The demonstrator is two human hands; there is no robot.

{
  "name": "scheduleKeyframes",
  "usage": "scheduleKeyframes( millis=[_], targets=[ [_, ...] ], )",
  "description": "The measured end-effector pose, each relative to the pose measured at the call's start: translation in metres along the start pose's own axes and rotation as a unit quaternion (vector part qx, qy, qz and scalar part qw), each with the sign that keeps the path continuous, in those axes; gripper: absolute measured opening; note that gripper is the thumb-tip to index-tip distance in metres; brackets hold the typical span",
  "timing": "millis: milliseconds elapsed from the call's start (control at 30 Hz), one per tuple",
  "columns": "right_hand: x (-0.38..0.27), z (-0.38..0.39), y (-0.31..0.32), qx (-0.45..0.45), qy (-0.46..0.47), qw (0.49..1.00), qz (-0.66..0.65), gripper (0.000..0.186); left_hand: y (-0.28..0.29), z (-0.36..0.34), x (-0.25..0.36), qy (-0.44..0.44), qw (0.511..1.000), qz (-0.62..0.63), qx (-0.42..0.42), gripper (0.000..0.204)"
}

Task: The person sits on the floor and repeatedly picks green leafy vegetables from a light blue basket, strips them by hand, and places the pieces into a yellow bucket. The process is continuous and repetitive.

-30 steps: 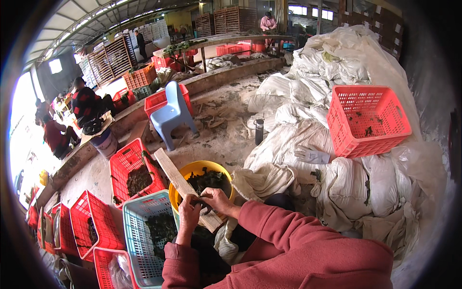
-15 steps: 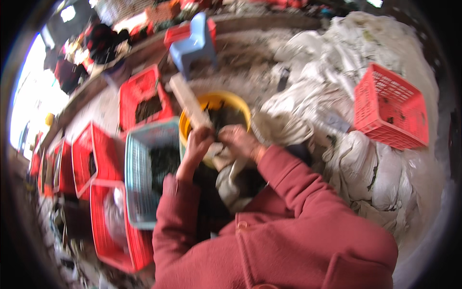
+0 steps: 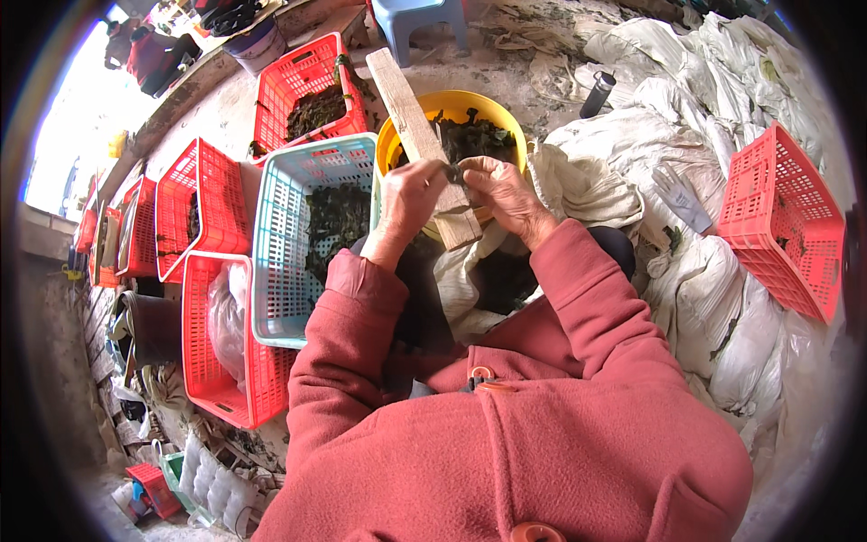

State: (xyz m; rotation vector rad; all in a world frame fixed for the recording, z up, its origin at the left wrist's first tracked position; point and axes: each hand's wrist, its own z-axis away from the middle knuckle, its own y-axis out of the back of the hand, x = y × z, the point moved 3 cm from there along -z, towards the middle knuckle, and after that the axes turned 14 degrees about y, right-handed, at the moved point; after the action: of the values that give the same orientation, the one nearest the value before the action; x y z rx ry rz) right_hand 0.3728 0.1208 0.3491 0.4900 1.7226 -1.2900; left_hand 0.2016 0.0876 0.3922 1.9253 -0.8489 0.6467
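My left hand is closed in a pinch over a pale wooden plank. Facing it, my right hand has its thumb and fingers pressed together. Between the two sets of fingertips is a small dark green strip, looking like seaweed; both hands seem to grip it. The plank lies across a round yellow tub, which contains more dark, leafy strips. Left of my left wrist stands a light blue crate with dark green leafy stuff at its bottom.
Red crates stand in several places on the left, one with a clear plastic bag. White sacks cover the right side, bearing a glove, a dark bottle and a tilted red crate. A blue stool stands beyond the tub.
The whole view has shifted, so the tub and crates sit higher and further right. Both hands stay together over the plank, and the small dark strip between them now shows clearly.
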Motion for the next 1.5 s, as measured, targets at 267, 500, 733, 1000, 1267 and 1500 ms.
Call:
scheduleKeyframes(
  millis=[267,500,733,1000,1267,1500],
  targets=[
    [-0.004,0.005,-0.01,-0.047,-0.011,0.998,0.051,0.023,0.003,-0.004,-0.022,0.315,0.858,0.399,-0.068,0.037],
    [-0.007,-0.009,0.001,0.094,0.069,0.992,0.041,0.017,-0.038,0.013,-0.013,0.323,0.87,0.239,-0.285,0.031],
    [-0.01,-0.039,0.012,0.16,0.099,0.979,0.076,0.028,-0.024,-0.018,-0.037,0.255,0.952,0.066,-0.158,0.022],
    [0.018,-0.106,0.05,0.19,0.094,0.973,0.092,0.019,-0.03,-0.057,-0.077,0.204,0.976,-0.019,-0.073,0.023],
    [0.028,-0.107,0.086,0.306,0.089,0.944,0.09,0.011,-0.023,-0.053,-0.105,0.193,0.97,-0.144,-0.032,0.023],
    [-0.019,-0.097,0.088,0.243,0.117,0.955,0.124,0.017,0.036,-0.002,-0.13,0.247,0.937,-0.063,-0.24,0.015]
  ],
)
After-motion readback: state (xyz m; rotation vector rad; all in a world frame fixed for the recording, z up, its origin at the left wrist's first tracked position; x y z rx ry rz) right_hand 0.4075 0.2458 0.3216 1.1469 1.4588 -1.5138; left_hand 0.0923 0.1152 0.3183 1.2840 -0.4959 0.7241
